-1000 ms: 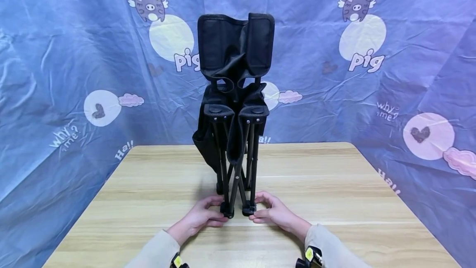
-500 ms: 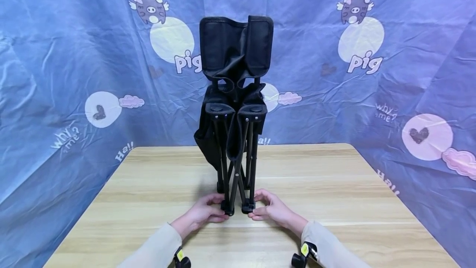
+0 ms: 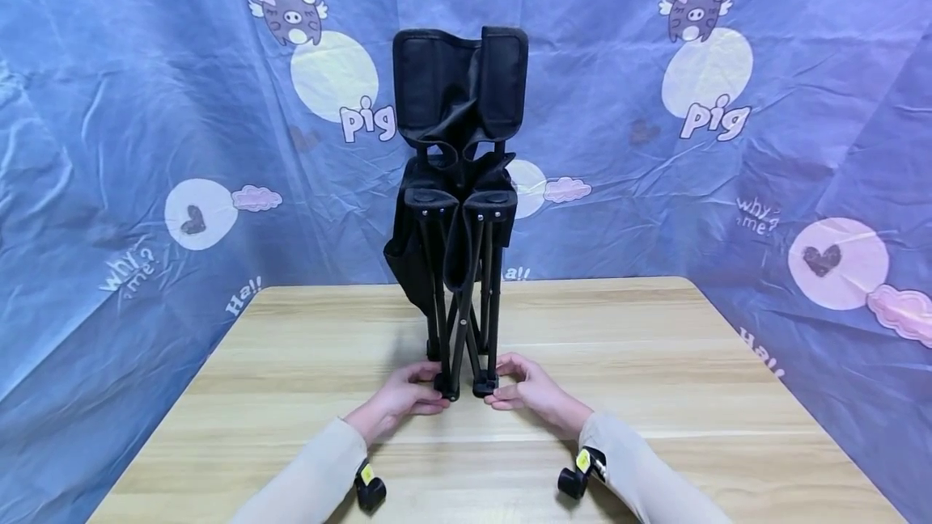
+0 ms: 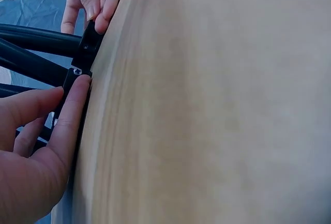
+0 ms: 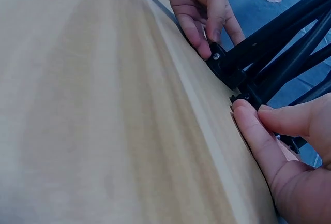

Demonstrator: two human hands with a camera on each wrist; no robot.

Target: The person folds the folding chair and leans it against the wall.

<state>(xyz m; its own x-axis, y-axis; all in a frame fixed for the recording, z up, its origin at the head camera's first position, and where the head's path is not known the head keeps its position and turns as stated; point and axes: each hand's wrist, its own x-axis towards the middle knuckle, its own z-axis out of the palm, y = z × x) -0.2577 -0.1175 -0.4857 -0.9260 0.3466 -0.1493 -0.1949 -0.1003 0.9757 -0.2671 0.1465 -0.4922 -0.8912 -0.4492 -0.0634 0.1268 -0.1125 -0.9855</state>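
Note:
A black folding chair (image 3: 431, 87) stands upright and mostly folded in the middle of the head view, its cloth back on top and its crossed legs below. My left hand (image 3: 393, 400) pinches the near left foot (image 3: 449, 389) of the chair at table level. On the other side, my right hand (image 3: 537, 396) holds the near right foot (image 3: 485, 385) the same way. Thumb and fingers lie on either side of the left foot in the left wrist view. The right wrist view shows both hands low at the feet, which sit close together.
A light wooden table (image 3: 655, 362) carries the chair. Behind and beside it hangs a blue cloth (image 3: 597, 241) printed with pigs, hearts and words. Black wrist cameras (image 3: 371, 489) sit on both sleeves, near the table's front.
The chair has slid farther back over the table, with both hands following at its feet. Its back and legs have drawn slightly narrower.

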